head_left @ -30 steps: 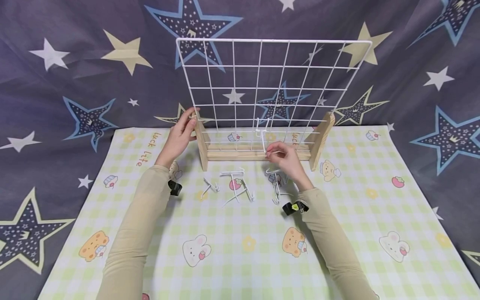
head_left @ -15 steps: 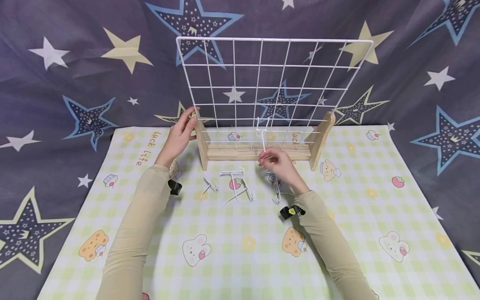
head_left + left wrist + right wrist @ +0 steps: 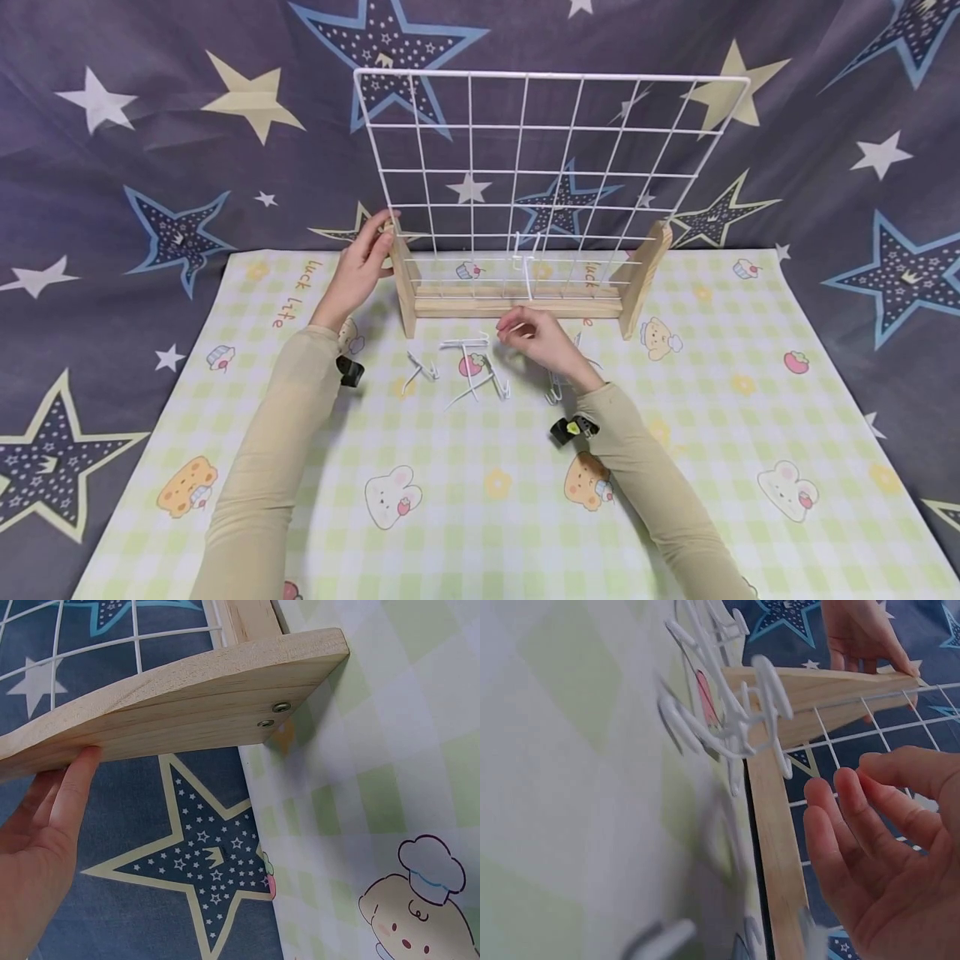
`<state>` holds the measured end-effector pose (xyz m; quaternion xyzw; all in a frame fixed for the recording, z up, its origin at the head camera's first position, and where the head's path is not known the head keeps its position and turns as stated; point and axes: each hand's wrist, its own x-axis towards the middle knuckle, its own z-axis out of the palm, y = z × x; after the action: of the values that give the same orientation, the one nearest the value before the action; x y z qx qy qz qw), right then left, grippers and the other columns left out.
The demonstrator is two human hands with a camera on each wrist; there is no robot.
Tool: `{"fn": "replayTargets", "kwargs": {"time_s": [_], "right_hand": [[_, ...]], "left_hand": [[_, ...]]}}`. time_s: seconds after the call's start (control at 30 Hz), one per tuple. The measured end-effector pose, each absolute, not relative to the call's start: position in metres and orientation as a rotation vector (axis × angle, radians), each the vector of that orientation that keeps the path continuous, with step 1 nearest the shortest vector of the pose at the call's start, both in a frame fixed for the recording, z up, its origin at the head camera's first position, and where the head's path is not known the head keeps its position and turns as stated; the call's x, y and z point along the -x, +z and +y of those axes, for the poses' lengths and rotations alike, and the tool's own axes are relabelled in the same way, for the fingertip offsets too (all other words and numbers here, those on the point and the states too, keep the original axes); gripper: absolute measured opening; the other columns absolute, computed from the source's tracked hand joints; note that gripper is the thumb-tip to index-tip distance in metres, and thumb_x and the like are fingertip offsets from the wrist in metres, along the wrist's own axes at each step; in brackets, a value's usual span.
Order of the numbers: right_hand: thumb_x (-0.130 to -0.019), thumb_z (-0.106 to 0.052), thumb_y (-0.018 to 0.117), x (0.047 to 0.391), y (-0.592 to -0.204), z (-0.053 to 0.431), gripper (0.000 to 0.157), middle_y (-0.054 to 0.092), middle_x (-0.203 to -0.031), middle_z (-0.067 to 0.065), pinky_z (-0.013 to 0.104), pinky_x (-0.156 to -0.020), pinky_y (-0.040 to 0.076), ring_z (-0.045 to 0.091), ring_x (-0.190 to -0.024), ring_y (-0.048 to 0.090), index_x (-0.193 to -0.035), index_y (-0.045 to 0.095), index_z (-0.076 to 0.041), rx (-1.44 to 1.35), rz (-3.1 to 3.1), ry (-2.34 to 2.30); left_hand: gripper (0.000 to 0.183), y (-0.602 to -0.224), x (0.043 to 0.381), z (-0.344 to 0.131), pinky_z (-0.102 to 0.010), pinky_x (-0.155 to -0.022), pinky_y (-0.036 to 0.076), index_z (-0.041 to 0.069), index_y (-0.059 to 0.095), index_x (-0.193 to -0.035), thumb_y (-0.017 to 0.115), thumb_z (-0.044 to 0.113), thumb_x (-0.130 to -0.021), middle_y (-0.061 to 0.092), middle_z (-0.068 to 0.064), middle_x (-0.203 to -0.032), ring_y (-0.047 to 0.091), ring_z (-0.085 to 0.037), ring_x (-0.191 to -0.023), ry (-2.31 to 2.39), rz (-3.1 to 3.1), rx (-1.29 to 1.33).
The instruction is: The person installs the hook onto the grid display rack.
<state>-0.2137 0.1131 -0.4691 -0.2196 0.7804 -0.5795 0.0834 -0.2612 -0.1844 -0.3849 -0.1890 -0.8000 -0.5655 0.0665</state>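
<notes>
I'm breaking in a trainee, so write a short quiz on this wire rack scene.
1. How many white wire hooks hang on the white wire grid?
2. What does the person's bare left hand touch? A) the loose hooks on the table B) the pale wooden upright C) the green-checked tablecloth
3. True or false: the person's bare right hand is gripping a hook.

Key: 1. One. 2. B. 3. False; it holds nothing.
</notes>
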Motion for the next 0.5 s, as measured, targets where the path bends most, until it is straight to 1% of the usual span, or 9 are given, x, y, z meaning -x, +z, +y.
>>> {"fn": "replayTargets", "kwargs": {"time_s": [0.07, 0.13, 0.27, 0.4, 0.5], "right_hand": [[-0.087, 0.01, 0.063, 0.214, -0.472, 0.111, 0.018, 0.064, -0.1, 0.025, 0.033, -0.078, 0.056, 0.041, -0.09, 0.063, -0.105, 0.062, 0.014, 0.69, 2.343, -1.694], [-0.087, 0.009, 0.064, 0.213, -0.474, 0.109, 0.017, 0.065, -0.101, 0.021, 0.035, -0.08, 0.056, 0.035, -0.09, 0.063, -0.104, 0.063, 0.011, 0.721, 2.358, -1.658], [-0.087, 0.007, 0.065, 0.211, -0.475, 0.104, 0.015, 0.066, -0.1, 0.016, 0.033, -0.082, 0.056, 0.029, -0.09, 0.064, -0.102, 0.064, 0.008, 0.788, 2.381, -1.594], [-0.087, 0.005, 0.066, 0.21, -0.477, 0.101, 0.014, 0.067, -0.096, 0.015, 0.031, -0.083, 0.056, 0.026, -0.089, 0.064, -0.1, 0.065, 0.007, 0.862, 2.397, -1.534], [-0.086, 0.005, 0.066, 0.209, -0.479, 0.099, 0.014, 0.067, -0.095, 0.013, 0.029, -0.084, 0.055, 0.023, -0.088, 0.064, -0.1, 0.065, 0.006, 0.861, 2.403, -1.477]], "left_hand": [[0.041, -0.385, 0.261, -0.184, -0.043, -0.082, 0.058, 0.004, 0.04, -0.144, 0.04, 0.019, -0.106, 0.054, -0.027, -0.128, 0.056, -0.038, -0.114, -1.706, -2.413, 0.569], [0.041, -0.384, 0.261, -0.184, -0.043, -0.082, 0.058, 0.004, 0.04, -0.144, 0.04, 0.019, -0.106, 0.054, -0.028, -0.127, 0.056, -0.039, -0.114, -1.701, -2.414, 0.568], [0.041, -0.384, 0.261, -0.184, -0.042, -0.082, 0.058, 0.004, 0.04, -0.144, 0.04, 0.018, -0.106, 0.054, -0.028, -0.128, 0.055, -0.039, -0.114, -1.692, -2.418, 0.569], [0.041, -0.385, 0.261, -0.184, -0.042, -0.082, 0.058, 0.006, 0.04, -0.145, 0.039, 0.019, -0.106, 0.053, -0.027, -0.129, 0.055, -0.038, -0.114, -1.679, -2.428, 0.566], [0.041, -0.385, 0.261, -0.184, -0.043, -0.082, 0.058, 0.005, 0.039, -0.145, 0.039, 0.018, -0.106, 0.053, -0.027, -0.129, 0.055, -0.037, -0.114, -1.669, -2.431, 0.569]]}}
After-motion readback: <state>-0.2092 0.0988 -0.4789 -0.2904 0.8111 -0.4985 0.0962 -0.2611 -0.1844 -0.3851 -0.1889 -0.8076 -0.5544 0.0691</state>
